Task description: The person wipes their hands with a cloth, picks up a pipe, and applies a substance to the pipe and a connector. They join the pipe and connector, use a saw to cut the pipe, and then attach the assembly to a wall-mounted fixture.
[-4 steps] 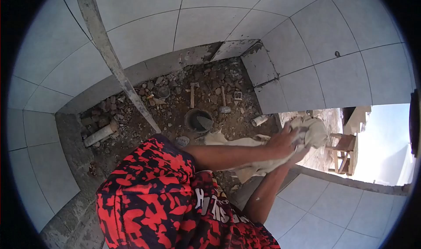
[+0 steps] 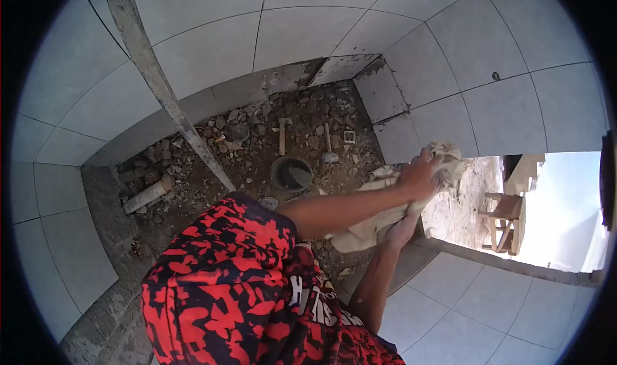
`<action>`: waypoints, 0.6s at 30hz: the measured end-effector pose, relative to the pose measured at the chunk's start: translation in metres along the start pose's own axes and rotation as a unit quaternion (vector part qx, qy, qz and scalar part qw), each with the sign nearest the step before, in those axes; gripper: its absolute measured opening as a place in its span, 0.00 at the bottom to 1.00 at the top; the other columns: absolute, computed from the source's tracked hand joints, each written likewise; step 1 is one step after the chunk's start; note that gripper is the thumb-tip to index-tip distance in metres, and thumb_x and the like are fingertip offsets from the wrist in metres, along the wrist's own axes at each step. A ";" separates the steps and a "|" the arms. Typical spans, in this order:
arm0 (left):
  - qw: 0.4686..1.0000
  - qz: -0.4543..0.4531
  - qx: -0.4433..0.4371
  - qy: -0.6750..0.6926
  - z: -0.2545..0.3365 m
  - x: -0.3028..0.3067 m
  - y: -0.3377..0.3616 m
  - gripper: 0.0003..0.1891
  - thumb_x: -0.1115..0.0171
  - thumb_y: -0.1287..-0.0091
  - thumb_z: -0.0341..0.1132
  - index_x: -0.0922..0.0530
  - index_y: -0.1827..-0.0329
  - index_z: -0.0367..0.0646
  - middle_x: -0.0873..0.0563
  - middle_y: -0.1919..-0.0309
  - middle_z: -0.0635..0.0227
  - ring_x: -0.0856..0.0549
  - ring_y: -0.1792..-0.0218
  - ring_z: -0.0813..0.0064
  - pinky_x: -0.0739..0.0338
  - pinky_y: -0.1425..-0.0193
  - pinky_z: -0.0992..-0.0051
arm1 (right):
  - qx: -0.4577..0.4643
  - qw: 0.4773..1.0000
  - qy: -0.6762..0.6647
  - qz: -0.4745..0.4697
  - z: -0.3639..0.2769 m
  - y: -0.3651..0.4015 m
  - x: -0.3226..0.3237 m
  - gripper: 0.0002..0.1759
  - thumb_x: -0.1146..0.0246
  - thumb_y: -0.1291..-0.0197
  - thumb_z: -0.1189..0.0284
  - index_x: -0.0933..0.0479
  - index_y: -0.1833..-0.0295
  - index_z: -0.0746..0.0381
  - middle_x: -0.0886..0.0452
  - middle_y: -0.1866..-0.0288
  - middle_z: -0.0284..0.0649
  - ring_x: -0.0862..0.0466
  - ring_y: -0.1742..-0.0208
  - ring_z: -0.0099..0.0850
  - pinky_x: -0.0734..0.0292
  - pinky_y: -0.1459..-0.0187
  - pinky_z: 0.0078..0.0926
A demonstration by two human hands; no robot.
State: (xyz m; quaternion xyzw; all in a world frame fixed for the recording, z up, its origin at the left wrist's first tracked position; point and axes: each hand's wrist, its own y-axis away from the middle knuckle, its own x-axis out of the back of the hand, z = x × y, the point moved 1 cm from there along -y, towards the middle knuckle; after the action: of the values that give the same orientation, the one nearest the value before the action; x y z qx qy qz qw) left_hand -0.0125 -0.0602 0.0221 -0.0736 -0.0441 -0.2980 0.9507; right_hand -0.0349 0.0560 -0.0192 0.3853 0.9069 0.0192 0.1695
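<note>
A pale beige cloth (image 2: 364, 231) stretches between and below my hands, with its far end bunched up near the opening in the wall. My left hand (image 2: 420, 177) is closed on the bunched part. Lower down, my right hand (image 2: 401, 231) grips the same cloth, its fingers partly hidden by the fabric. Beyond my left forearm, a round bucket (image 2: 277, 174) with a trowel (image 2: 298, 177) in it stands on the rubble floor.
A hammer (image 2: 330, 156) and another wooden-handled tool (image 2: 282, 138) lie on the rubble (image 2: 250, 162). A long bar (image 2: 168, 101) leans across the left. Tiled walls (image 2: 443, 124) surround the floor. A wooden stand (image 2: 504, 220) is outside the opening.
My left hand has moved up with the bunched cloth. My right hand has shifted left and slightly down. The cloth's trailing part has drawn in closer to my hands.
</note>
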 end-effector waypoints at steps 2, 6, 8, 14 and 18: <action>0.999 0.012 0.025 0.035 -0.017 0.007 -0.006 0.25 0.48 0.35 0.47 0.34 0.41 0.39 0.37 0.40 0.49 0.28 0.44 0.50 0.30 0.43 0.62 | 0.056 0.992 0.004 -0.109 -0.008 0.020 -0.024 0.24 0.60 0.32 0.66 0.42 0.35 0.68 0.37 0.36 0.45 0.35 0.36 0.35 0.43 0.35 0.31; 0.992 0.047 -0.030 0.111 -0.038 -0.022 0.008 0.24 0.48 0.34 0.46 0.33 0.39 0.42 0.36 0.42 0.48 0.31 0.42 0.48 0.31 0.43 0.61 | 0.106 0.994 0.003 0.041 -0.035 -0.012 0.003 0.24 0.58 0.33 0.68 0.43 0.35 0.66 0.37 0.37 0.48 0.35 0.37 0.40 0.42 0.36 0.39; 0.964 0.080 -0.219 0.127 -0.032 -0.037 0.047 0.24 0.43 0.41 0.36 0.31 0.40 0.46 0.40 0.36 0.48 0.29 0.43 0.49 0.31 0.43 0.57 | 0.162 0.974 0.134 0.090 -0.024 -0.047 0.032 0.23 0.56 0.34 0.68 0.41 0.36 0.66 0.35 0.38 0.50 0.34 0.38 0.41 0.40 0.37 0.39; 0.996 0.001 -0.073 -0.041 -0.073 -0.045 0.046 0.19 0.47 0.38 0.44 0.23 0.48 0.43 0.36 0.37 0.50 0.30 0.42 0.49 0.33 0.41 0.56 | 0.249 0.583 0.747 -0.199 0.032 -0.076 0.096 0.21 0.50 0.40 0.69 0.33 0.42 0.65 0.29 0.44 0.54 0.30 0.42 0.49 0.35 0.43 0.43; 0.986 -0.116 -0.116 0.033 -0.055 -0.014 0.020 0.20 0.48 0.36 0.45 0.23 0.49 0.41 0.27 0.45 0.54 0.26 0.46 0.52 0.32 0.42 0.63 | 0.226 0.521 0.771 -0.287 -0.033 -0.045 0.047 0.18 0.46 0.46 0.72 0.26 0.50 0.67 0.24 0.52 0.54 0.26 0.50 0.53 0.32 0.50 0.45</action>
State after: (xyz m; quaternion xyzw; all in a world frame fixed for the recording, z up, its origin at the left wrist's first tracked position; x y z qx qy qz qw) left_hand -0.0099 -0.0454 -0.0364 -0.1680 0.0136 -0.4114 0.8957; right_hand -0.1072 0.0610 -0.0096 -0.0359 0.7186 0.0536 -0.6925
